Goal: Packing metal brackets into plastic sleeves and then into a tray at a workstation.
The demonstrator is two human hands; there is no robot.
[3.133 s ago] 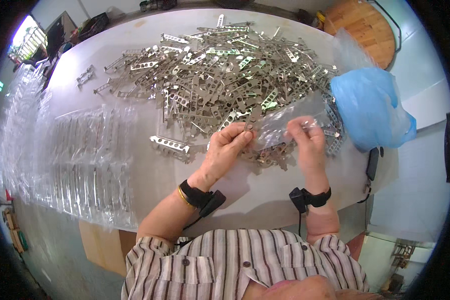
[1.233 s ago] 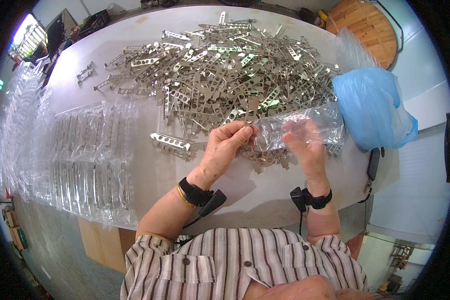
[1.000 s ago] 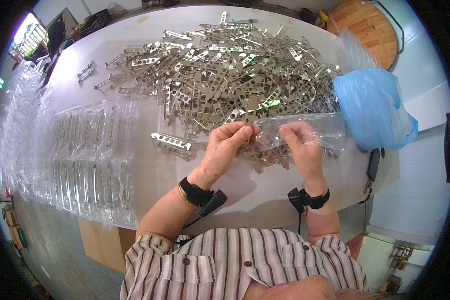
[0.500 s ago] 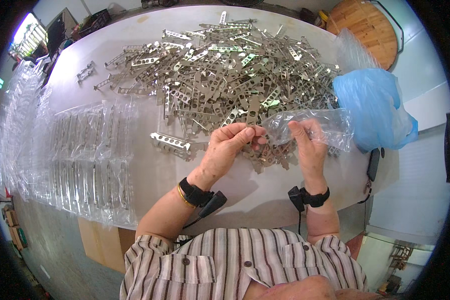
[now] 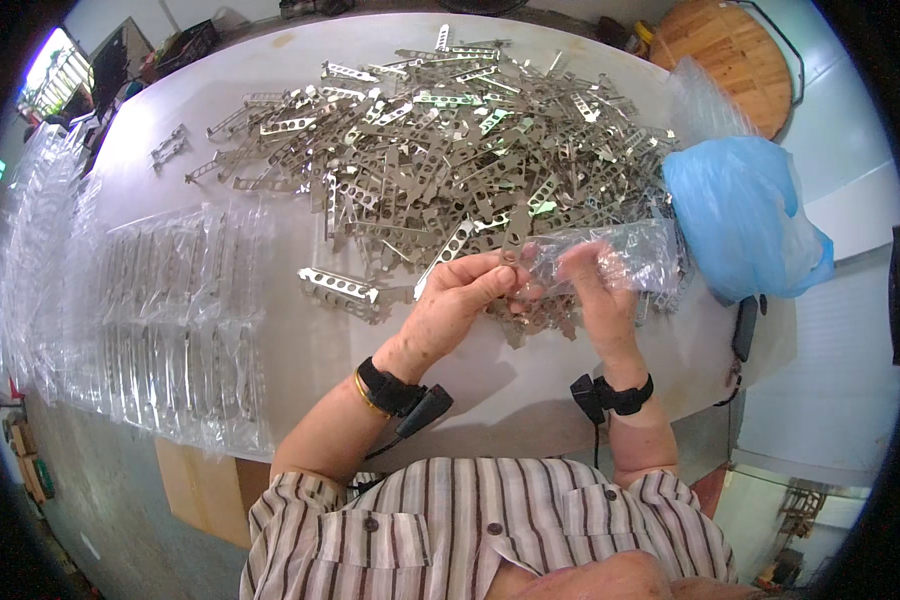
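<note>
Metal brackets (image 5: 450,160) heaped mid-tabletop remain unbagged; bagged rows (image 5: 180,320) line our left edge. Our left hand (image 5: 460,300) pinches one bracket (image 5: 470,245), our right hand (image 5: 595,290) grips a clear bag (image 5: 620,255).

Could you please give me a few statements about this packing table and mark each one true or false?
1. The left hand holds a perforated metal bracket at the mouth of a clear plastic bag. True.
2. The right hand rests flat on the table, touching nothing. False: it grips the clear plastic bag.
3. A blue plastic bag lies to the person's right of the bracket pile. True.
4. The bagged brackets are laid out on the person's right. False: they lie in rows on the left.
5. Both wrists are bare. False: each wears a black strap, as on the left wrist.
</note>
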